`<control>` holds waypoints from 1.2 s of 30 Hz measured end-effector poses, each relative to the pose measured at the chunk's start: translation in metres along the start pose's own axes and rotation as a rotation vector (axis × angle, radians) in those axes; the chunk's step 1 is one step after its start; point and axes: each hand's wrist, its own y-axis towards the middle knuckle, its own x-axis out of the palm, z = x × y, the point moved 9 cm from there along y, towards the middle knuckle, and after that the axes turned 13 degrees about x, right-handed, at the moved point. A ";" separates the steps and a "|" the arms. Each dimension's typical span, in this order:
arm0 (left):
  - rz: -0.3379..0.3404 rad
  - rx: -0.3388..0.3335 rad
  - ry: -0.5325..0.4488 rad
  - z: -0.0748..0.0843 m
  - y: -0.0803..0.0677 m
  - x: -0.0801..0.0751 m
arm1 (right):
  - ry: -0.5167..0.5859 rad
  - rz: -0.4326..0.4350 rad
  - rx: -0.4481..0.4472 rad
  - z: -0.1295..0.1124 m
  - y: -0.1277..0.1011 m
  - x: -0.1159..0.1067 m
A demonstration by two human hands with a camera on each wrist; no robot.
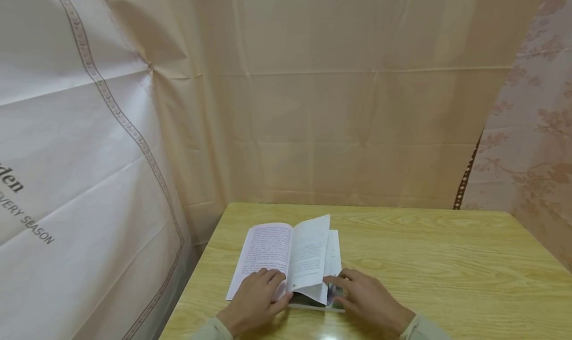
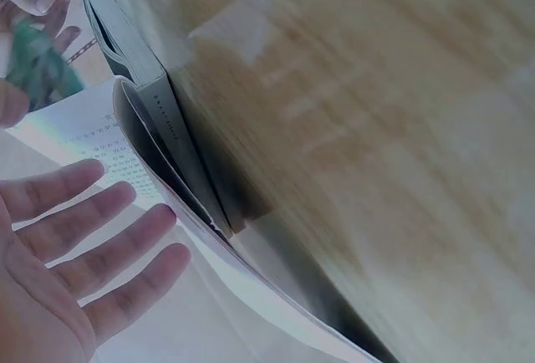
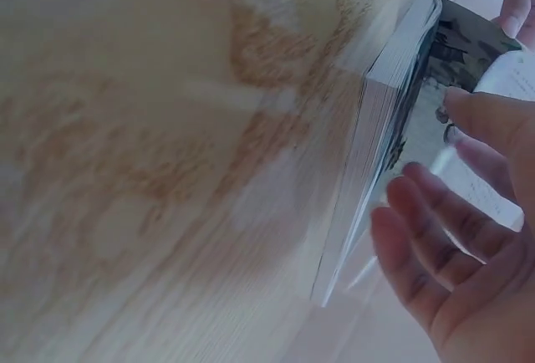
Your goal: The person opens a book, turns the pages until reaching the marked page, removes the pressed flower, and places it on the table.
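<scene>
An open book lies on the wooden table. My left hand rests over the lower part of the left printed page, and its fingers look straight and spread in the left wrist view. One page stands raised from the right side, its lower corner at my right index fingertip. My right hand is at the book's right edge, thumb and index apart, with the other fingers loosely bent in the right wrist view. Beneath the raised page a dark picture page shows, partly hidden by the page and fingers.
The wood-grain table extends to the right of the book. A beige cloth hangs behind it, a white printed sheet at the left and a floral one at the right.
</scene>
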 end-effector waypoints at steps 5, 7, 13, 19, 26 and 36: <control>-0.013 0.032 0.000 0.003 0.001 0.003 | -0.039 0.030 -0.038 -0.001 -0.003 0.003; -0.014 0.045 0.005 0.005 0.001 0.005 | -0.041 0.033 -0.040 0.000 -0.003 0.005; 0.013 0.085 0.055 0.012 0.003 0.003 | -0.051 0.011 -0.060 0.001 -0.004 0.010; 0.228 0.224 0.067 0.019 0.000 -0.021 | -0.048 -0.062 -0.046 0.004 -0.002 0.014; 0.302 0.286 0.175 0.011 -0.002 -0.043 | -0.053 -0.131 0.003 0.006 0.000 0.011; 0.144 0.218 0.274 -0.006 -0.008 -0.028 | 0.029 -0.153 -0.002 0.008 0.000 0.007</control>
